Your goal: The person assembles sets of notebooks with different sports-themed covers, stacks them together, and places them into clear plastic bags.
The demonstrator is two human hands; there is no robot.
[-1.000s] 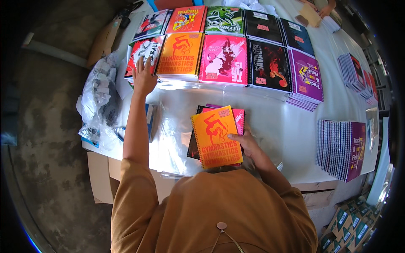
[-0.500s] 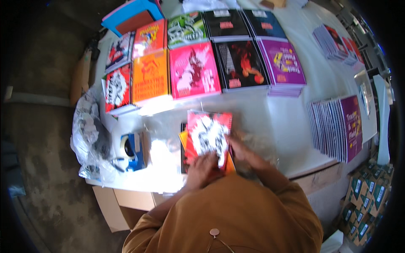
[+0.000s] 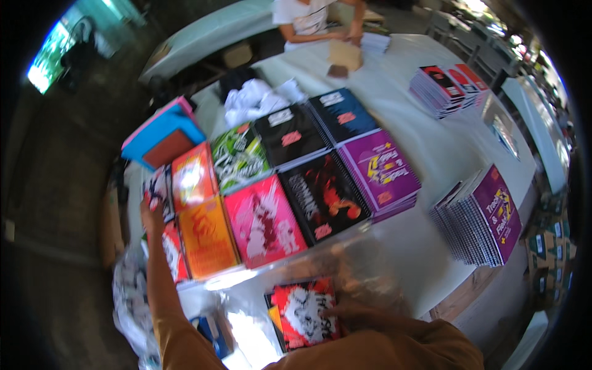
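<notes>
My left hand (image 3: 148, 216) is stretched far out to the left, its fingers at the near edge of a dark notebook with a red and white design (image 3: 158, 192). Blur hides how those fingers are bent. Close to my body, my right hand (image 3: 345, 313) grips the right edge of a red notebook with a white and black picture (image 3: 303, 313). This notebook lies on a small pile, where an orange corner (image 3: 275, 317) and a black cover stick out on the left. A similar red notebook (image 3: 174, 251) lies partly behind my left forearm.
Stacks of spiral notebooks in two rows include orange (image 3: 208, 237), pink (image 3: 264, 221), black (image 3: 324, 196) and purple (image 3: 380, 169) ones. More purple notebooks (image 3: 478, 216) stand at right. A blue tape dispenser (image 3: 209, 336) sits near my left sleeve. Another person (image 3: 314, 24) works across the table.
My left hand has left the red notebook and reached out to the far-left stack. My right hand stays at the notebook's edge. The view has tilted up, bringing another person into sight.
</notes>
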